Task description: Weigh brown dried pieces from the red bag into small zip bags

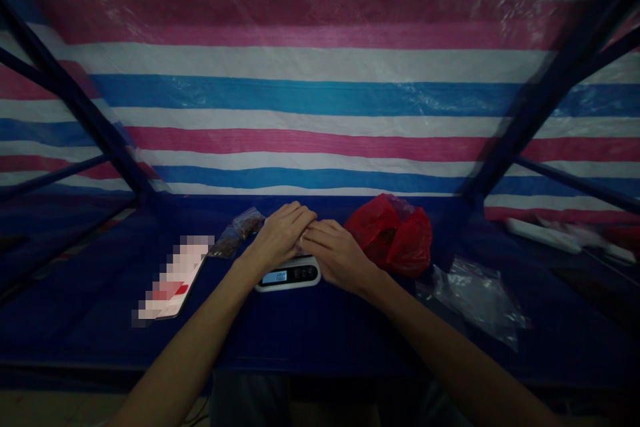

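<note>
Left hand [281, 235] and right hand [340, 255] cupped together over the scale [295, 274]

We see the left fingers [300, 215] lying across the right fingers [320, 230], both hands curled almost shut, so we cannot tell whether they grip anything. The scale sits just under the hands, its top hidden and its lit display [275, 277] too small to read surely. A small bag of brown bits [237, 233] lies just beyond the left hand, a red bag [393, 235] beyond the right, and a crumpled clear bag [475, 300] farther right, looking unfilled
</note>
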Tool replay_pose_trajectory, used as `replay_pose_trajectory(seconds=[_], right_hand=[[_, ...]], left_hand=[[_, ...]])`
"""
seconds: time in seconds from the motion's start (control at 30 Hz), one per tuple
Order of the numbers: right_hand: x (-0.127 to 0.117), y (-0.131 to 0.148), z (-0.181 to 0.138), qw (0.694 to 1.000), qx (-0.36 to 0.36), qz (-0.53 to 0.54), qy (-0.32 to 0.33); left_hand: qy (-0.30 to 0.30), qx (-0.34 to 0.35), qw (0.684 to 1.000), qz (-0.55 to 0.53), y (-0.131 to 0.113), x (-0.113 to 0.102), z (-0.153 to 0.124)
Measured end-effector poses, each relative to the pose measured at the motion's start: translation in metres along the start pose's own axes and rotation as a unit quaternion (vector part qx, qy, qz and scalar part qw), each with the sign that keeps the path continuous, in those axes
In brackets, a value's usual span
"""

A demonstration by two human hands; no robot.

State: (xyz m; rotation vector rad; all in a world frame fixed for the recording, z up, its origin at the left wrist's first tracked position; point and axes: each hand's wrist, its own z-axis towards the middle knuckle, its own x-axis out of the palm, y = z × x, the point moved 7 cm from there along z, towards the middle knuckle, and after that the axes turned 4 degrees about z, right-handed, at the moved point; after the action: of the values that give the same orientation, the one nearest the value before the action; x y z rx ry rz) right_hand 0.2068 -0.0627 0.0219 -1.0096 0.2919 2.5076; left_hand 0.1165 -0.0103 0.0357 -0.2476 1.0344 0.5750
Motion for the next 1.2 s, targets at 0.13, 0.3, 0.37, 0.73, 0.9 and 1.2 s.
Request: replay_pose_trajectory(seconds=[0.13, 0.3, 0.37, 0.73, 0.9, 1.2], right_hand=[[-0.021, -0.028, -0.004, 0.967, 0.145, 0.063, -0.200], [0.025, -0.077, -0.007, 0.934, 0.327, 0.093, -0.114], [0.044, -0.088, -0.004, 0.931, 0.349, 0.091, -0.057], [0.055, -0.092, 0.013, 0.878, 0.386, 0.265, -0.096], [0.045, -0.090, 0.008, 0.855, 0.349, 0.360, -0.134], [0.027, -0.086, 0.010, 0.908, 0.315, 0.246, -0.128]], left_hand=[[-0.075, -0.062, 0.994, 0.042, 0.031, -0.011, -0.006], [-0.090, -0.136, 0.984, 0.068, 0.072, -0.004, -0.016], [-0.076, -0.143, 0.984, 0.075, 0.081, 0.002, -0.018], [-0.058, -0.216, 0.975, 0.008, 0.090, 0.016, -0.021], [-0.078, -0.220, 0.971, -0.057, 0.079, 0.020, -0.016], [-0.098, -0.261, 0.954, -0.114, 0.075, 0.028, -0.018]])
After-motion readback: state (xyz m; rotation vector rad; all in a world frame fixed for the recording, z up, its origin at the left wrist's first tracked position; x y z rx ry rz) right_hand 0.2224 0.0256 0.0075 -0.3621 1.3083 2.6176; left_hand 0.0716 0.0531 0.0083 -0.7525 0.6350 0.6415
